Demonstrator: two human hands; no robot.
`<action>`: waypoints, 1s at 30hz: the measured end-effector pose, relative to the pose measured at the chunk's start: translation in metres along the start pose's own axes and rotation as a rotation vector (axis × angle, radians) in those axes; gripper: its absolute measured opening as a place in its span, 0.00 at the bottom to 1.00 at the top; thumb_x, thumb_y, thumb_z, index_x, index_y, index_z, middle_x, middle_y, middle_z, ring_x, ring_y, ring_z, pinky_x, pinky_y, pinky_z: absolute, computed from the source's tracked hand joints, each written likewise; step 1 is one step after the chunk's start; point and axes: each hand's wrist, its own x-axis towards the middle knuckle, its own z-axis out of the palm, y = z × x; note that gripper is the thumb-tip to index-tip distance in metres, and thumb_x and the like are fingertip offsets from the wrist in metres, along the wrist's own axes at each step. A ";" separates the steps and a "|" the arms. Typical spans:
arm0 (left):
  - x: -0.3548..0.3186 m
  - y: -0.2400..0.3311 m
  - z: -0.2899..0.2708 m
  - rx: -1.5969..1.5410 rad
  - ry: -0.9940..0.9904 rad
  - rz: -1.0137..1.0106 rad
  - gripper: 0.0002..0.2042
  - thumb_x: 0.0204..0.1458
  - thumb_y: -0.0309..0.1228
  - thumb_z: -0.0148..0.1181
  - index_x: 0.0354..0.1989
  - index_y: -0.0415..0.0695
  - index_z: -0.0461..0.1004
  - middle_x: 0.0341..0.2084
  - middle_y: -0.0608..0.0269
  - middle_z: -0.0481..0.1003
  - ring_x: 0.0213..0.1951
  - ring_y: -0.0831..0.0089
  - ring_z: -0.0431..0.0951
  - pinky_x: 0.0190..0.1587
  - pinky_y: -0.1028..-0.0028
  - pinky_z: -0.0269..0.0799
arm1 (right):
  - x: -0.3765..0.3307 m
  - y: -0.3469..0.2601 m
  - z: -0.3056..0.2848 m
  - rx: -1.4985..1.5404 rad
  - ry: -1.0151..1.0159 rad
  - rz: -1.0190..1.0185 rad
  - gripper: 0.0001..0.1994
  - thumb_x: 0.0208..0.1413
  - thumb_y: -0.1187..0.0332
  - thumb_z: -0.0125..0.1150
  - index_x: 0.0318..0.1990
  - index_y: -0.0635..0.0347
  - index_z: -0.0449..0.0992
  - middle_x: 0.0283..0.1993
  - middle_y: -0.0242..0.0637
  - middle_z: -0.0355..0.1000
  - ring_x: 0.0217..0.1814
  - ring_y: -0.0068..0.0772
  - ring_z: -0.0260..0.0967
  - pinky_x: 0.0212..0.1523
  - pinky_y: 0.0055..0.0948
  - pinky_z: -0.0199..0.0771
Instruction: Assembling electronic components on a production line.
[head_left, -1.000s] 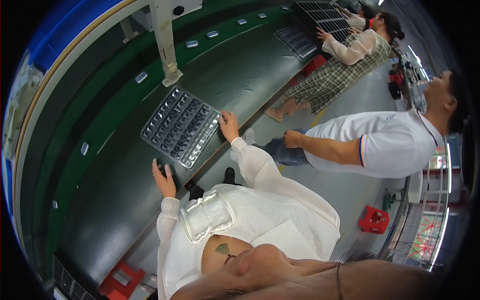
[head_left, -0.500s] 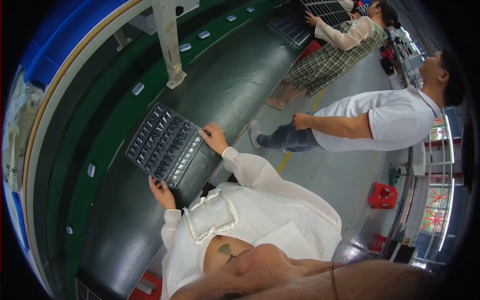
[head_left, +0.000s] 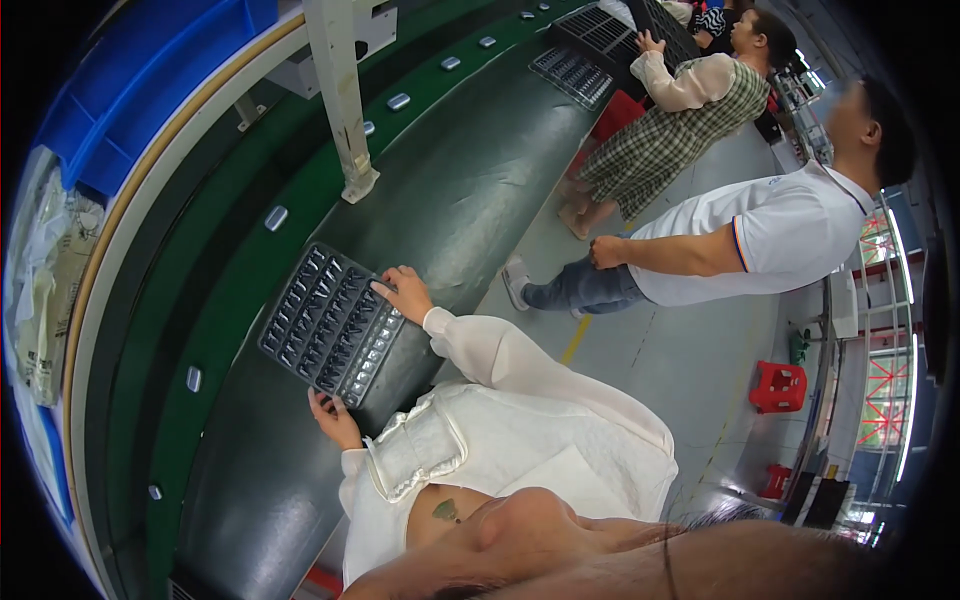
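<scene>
A clear plastic blister tray (head_left: 318, 388) lies on the dark green work surface (head_left: 455, 190) in front of me. Rows of small black parts (head_left: 318, 305) fill most of its pockets. Along the edge nearest me, one row of shiny pockets (head_left: 372, 352) shows no black parts. My left hand (head_left: 336, 420) grips the tray's near left corner, fingertips at the rim. At the near right corner, my right hand (head_left: 405, 294) holds the rim with its fingers bent over it. What lies under the fingers is hidden.
Beyond the tray runs a green conveyor belt (head_left: 235, 270) carrying several small silver pieces (head_left: 276, 217). A metal post (head_left: 345, 130) stands at the surface's far side. Further right are a second tray (head_left: 572, 78), a co-worker (head_left: 660, 130) holding a dark rack, and a person in white (head_left: 740, 230).
The whole view has shifted a little. My right hand sits closer in over the tray's corner. The silver pieces have moved left along the belt. The co-worker's dark rack is tilted up.
</scene>
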 end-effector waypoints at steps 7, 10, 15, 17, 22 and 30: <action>0.001 -0.024 0.017 -0.178 -0.052 -0.034 0.30 0.46 0.18 0.57 0.59 0.44 0.57 0.38 0.64 0.64 0.31 0.78 0.66 0.29 0.81 0.68 | 0.011 0.019 0.004 -0.009 0.026 -0.016 0.15 0.45 0.55 0.62 0.30 0.59 0.72 0.27 0.37 0.66 0.36 0.38 0.65 0.36 0.35 0.66; 0.000 -0.029 0.022 -0.260 -0.074 -0.064 0.30 0.46 0.18 0.58 0.59 0.43 0.56 0.38 0.64 0.64 0.30 0.79 0.66 0.28 0.82 0.68 | 0.014 0.027 0.005 -0.018 -0.002 0.008 0.15 0.44 0.55 0.63 0.29 0.58 0.72 0.27 0.37 0.66 0.35 0.38 0.65 0.36 0.35 0.65; -0.004 -0.033 0.027 -0.296 -0.079 -0.038 0.31 0.45 0.17 0.58 0.59 0.42 0.55 0.37 0.65 0.64 0.30 0.80 0.66 0.28 0.82 0.67 | 0.010 0.034 0.004 -0.027 0.004 0.025 0.15 0.44 0.55 0.63 0.29 0.58 0.72 0.27 0.37 0.67 0.35 0.38 0.65 0.35 0.34 0.65; -0.007 -0.033 0.029 -0.299 -0.084 -0.044 0.31 0.45 0.17 0.58 0.59 0.42 0.55 0.36 0.65 0.65 0.29 0.80 0.65 0.28 0.82 0.67 | 0.009 0.037 0.003 -0.028 -0.002 0.031 0.16 0.44 0.55 0.63 0.29 0.58 0.72 0.27 0.37 0.67 0.35 0.38 0.65 0.35 0.34 0.65; -0.011 -0.026 0.030 -0.310 -0.056 -0.083 0.30 0.45 0.16 0.57 0.59 0.41 0.56 0.35 0.65 0.65 0.29 0.80 0.65 0.29 0.82 0.67 | 0.007 0.037 0.001 -0.003 0.009 0.039 0.15 0.45 0.55 0.62 0.28 0.59 0.72 0.26 0.37 0.67 0.35 0.38 0.65 0.35 0.34 0.65; -0.015 -0.027 0.039 -0.292 -0.056 -0.116 0.28 0.46 0.16 0.55 0.58 0.41 0.57 0.34 0.64 0.65 0.29 0.79 0.66 0.29 0.81 0.69 | 0.002 0.055 0.000 0.017 0.020 0.003 0.15 0.45 0.56 0.62 0.27 0.59 0.72 0.25 0.36 0.66 0.33 0.39 0.64 0.34 0.35 0.65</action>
